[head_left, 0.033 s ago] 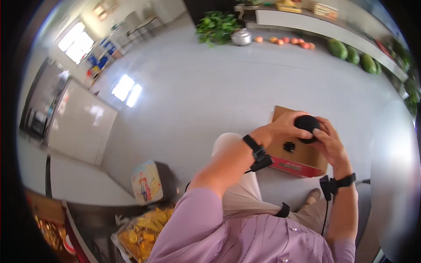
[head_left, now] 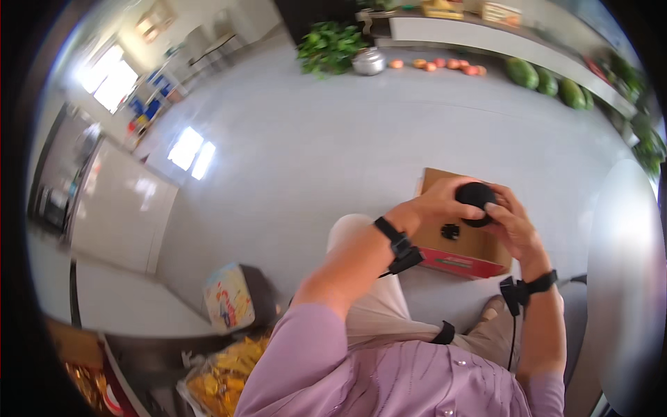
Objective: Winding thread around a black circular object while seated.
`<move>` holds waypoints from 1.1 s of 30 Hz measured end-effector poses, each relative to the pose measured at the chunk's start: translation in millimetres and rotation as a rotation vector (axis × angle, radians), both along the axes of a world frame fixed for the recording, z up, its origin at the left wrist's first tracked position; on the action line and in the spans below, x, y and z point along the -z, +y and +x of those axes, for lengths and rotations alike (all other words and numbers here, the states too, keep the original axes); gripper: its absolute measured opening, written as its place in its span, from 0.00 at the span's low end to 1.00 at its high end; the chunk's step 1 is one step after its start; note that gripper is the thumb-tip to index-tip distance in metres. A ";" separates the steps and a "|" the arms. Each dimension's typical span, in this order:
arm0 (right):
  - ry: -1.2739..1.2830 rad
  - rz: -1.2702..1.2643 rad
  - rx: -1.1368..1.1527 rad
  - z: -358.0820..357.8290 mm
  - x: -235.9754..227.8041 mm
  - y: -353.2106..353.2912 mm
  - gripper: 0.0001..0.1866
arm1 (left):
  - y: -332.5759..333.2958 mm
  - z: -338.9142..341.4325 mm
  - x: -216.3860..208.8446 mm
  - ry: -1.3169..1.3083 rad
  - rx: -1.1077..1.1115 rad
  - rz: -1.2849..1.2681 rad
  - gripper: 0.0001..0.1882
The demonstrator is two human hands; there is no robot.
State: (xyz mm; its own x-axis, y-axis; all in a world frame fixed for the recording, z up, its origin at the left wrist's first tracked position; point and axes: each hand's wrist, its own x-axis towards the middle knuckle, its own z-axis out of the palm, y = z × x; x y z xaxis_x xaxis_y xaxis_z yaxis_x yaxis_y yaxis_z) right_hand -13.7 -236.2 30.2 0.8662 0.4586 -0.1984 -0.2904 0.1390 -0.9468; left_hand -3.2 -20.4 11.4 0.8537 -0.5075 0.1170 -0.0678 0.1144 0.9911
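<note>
A black round thing (head_left: 476,201) is held over an open cardboard box by both hands; its kind I cannot make out. My left hand (head_left: 439,200) is closed around its left side, thumb along the near edge. From the other side, the fingers of my right hand (head_left: 515,226) grip it, with that thumb pressed on its surface. Below them stands the box (head_left: 464,264), brown inside with a red printed front wall. On the box's bottom lies a small black piece (head_left: 450,231).
At lower left are a printed tin (head_left: 229,299) and a clear bag of yellow-wrapped pieces (head_left: 226,368). Along the far shelf sit a leafy plant (head_left: 325,48), a silver pot (head_left: 369,62), several reddish fruits (head_left: 453,64) and watermelons (head_left: 521,73). A white cabinet (head_left: 121,205) stands at left.
The whole view has shifted slightly, so most things sit a little farther left. Both hands keep their hold on the black round thing, with little visible difference in the grip.
</note>
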 end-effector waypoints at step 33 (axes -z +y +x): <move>-0.693 -0.504 0.143 0.2 31.3 -3.3 0.38 | 4.1 -41.5 -19.3 0.066 -0.246 0.281 0.05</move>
